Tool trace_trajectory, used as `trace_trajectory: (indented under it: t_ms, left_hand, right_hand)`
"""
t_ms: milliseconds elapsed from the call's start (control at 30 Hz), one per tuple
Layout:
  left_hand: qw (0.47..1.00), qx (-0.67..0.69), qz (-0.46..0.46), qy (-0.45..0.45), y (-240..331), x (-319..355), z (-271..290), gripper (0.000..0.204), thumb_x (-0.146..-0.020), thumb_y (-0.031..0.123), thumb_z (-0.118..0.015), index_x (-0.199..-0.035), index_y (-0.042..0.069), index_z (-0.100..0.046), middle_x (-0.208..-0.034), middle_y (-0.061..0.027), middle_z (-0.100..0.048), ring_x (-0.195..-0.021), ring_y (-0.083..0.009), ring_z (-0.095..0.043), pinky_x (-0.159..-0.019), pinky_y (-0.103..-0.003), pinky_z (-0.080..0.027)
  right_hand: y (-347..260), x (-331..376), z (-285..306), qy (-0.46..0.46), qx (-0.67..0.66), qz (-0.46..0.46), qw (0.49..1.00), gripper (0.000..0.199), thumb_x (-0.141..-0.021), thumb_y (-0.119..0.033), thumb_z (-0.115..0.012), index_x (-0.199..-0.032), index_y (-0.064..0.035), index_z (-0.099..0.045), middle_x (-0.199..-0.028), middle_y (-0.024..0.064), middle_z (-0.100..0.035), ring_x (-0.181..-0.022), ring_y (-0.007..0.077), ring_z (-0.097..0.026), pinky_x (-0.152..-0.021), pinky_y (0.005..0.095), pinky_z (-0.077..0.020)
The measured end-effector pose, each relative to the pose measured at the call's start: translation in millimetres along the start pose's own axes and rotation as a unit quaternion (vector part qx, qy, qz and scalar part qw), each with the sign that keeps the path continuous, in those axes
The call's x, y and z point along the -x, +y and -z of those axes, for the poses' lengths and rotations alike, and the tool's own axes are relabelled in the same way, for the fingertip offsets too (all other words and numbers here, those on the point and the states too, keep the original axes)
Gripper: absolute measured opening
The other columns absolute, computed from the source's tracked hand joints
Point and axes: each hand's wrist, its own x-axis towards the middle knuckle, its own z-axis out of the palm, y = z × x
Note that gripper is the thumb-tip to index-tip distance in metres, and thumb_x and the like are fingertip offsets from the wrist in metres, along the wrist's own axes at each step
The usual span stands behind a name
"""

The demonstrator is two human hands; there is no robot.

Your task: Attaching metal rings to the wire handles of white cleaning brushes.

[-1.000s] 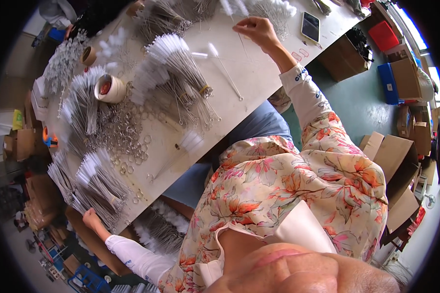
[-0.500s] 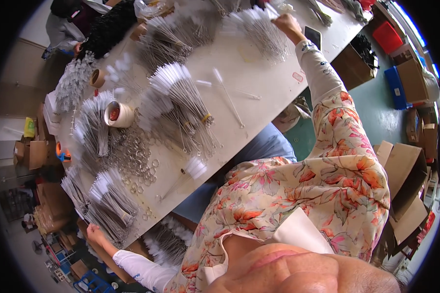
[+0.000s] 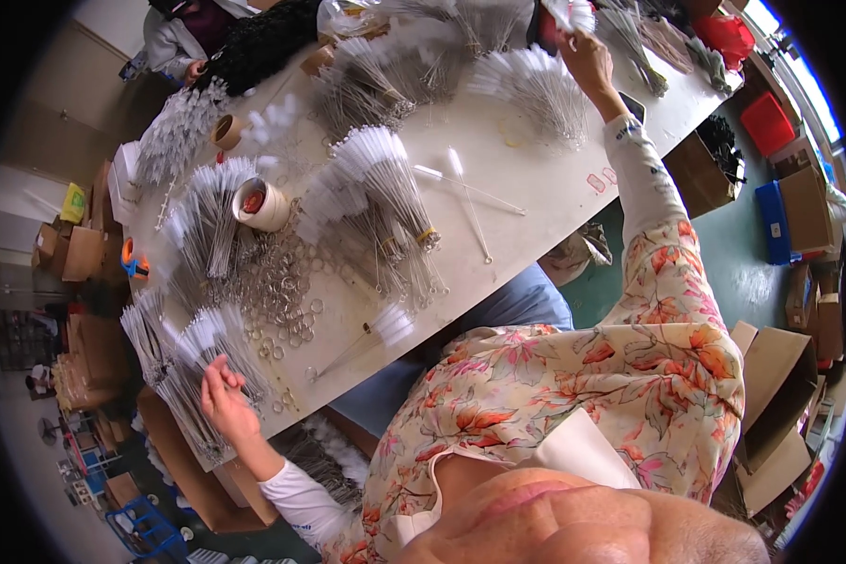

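Thin wire brushes with white bristle heads lie in bundles across the table. At the far right, my right hand [image 3: 588, 66] is closed round white brush heads [image 3: 571, 13], partly cut off by the picture's top edge. A fanned pile of brushes [image 3: 540, 85] lies just left of that wrist. My left hand [image 3: 226, 402] is over the table's near left corner, fingers loosely bent and apart, nothing seen in it. Close beside it lies a bundle of brushes [image 3: 218, 336]. Two single brushes [image 3: 470, 202] lie crossed mid-table, right of a banded bundle [image 3: 385, 179].
Metal rings [image 3: 287, 282] lie heaped left of centre, beside a white roll-shaped container [image 3: 261, 206]. An orange tape dispenser [image 3: 133, 260] stands at the left edge. A person [image 3: 180, 42] sits at the far left. Cardboard boxes [image 3: 775, 395] stand on the floor at right.
My left hand has moved up and right from the table's corner edge to over the brush bundles. The right hand has shifted a little within the picture as the whole view moved.
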Motion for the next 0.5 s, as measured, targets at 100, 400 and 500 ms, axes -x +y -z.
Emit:
trace_trajectory:
  t_ms: [100,400,500]
  left_hand:
    - [0.997,0.013,-0.034,-0.062,19,24,-60,0.028,-0.094,0.022,-0.049,-0.101,-0.003,-0.062,-0.068,0.0036,-0.045,-0.051,-0.0018,-0.029,-0.042,-0.017,-0.022]
    - [0.939,-0.080,-0.269,-0.198,-2,57,-179,0.011,-0.086,0.000,-0.054,-0.097,-0.002,-0.055,-0.079,-0.0063,-0.057,-0.065,-0.0121,-0.055,-0.056,-0.024,-0.044]
    - [0.870,-0.191,-0.428,-0.151,9,50,-169,0.012,-0.088,0.007,-0.056,-0.096,-0.002,-0.054,-0.094,-0.0093,-0.053,-0.081,-0.0192,-0.059,-0.073,-0.030,-0.048]
  right_hand:
    - [-61,29,45,0.071,-0.159,0.135,0.975,0.024,-0.091,-0.022,-0.045,-0.091,-0.0062,-0.063,-0.087,0.0114,-0.065,-0.074,0.0258,-0.062,-0.061,0.0373,-0.0480]
    - [-273,245,94,-0.411,-0.675,0.216,0.573,0.024,-0.091,-0.013,-0.051,-0.112,-0.0028,-0.055,-0.117,0.0110,-0.050,-0.116,0.0227,-0.044,-0.098,0.0377,-0.0368]
    - [-277,252,111,-0.379,-0.750,0.214,0.498,0.028,-0.090,-0.024,-0.057,-0.110,-0.0053,-0.058,-0.125,0.0084,-0.044,-0.107,0.0202,-0.050,-0.093,0.0331,-0.0384]
